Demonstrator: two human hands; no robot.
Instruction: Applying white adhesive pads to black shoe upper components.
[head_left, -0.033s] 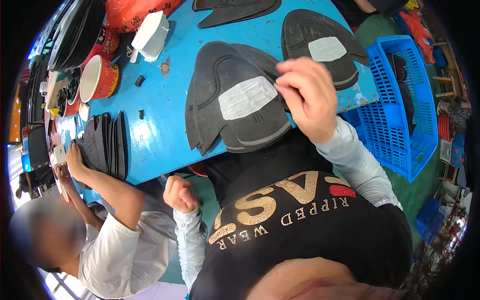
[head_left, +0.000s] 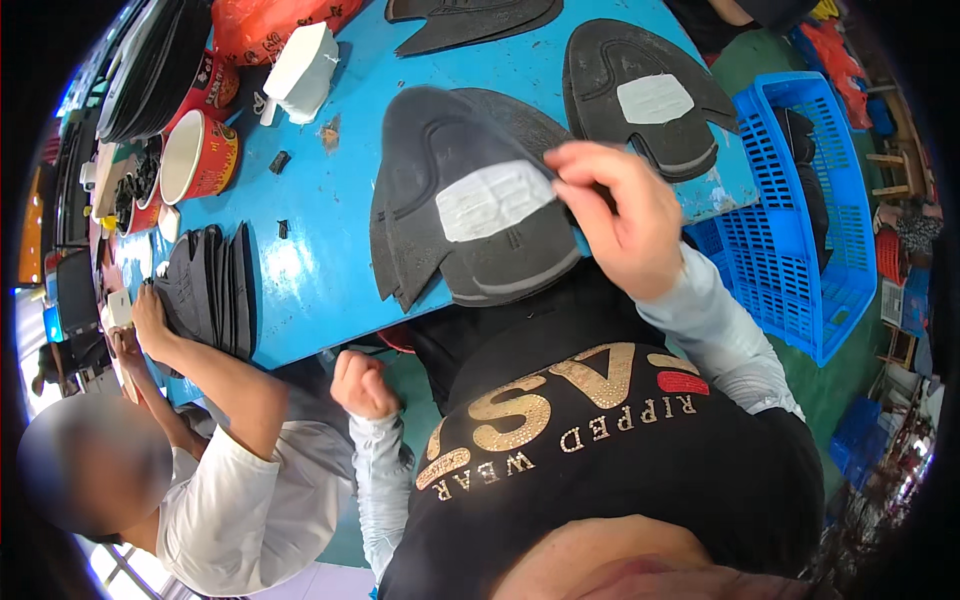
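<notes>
On the near edge of the blue table lies a stack of black, foam-like shaped pieces (head_left: pixel 480 255). A white rectangular patch (head_left: pixel 495 200) covers the middle of the top piece, whose upper part is blurred. At the patch's right edge, my right hand (head_left: pixel 630 220) has thumb and forefinger pinched together; what lies between them is too blurred to tell. My left hand (head_left: pixel 365 385) is loosely curled below the table edge, touching none of the pieces. Farther right lies a second stack of black pieces (head_left: pixel 650 140) with a similar white patch (head_left: pixel 655 98) on it.
A blue plastic crate (head_left: pixel 850 220) stands at the right of the table (head_left: pixel 320 280). On the left, a person in white (head_left: pixel 265 500) handles upright black pieces (head_left: pixel 205 290). Red paper tubs (head_left: pixel 215 155), a white block-shaped object (head_left: pixel 302 75) and a red bag (head_left: pixel 265 25) occupy the far left.
My right hand has moved slightly down, its fingertips now at the white patch's right edge. The top piece's blurred upper part has shifted a little; my left hand stays nearly still.
</notes>
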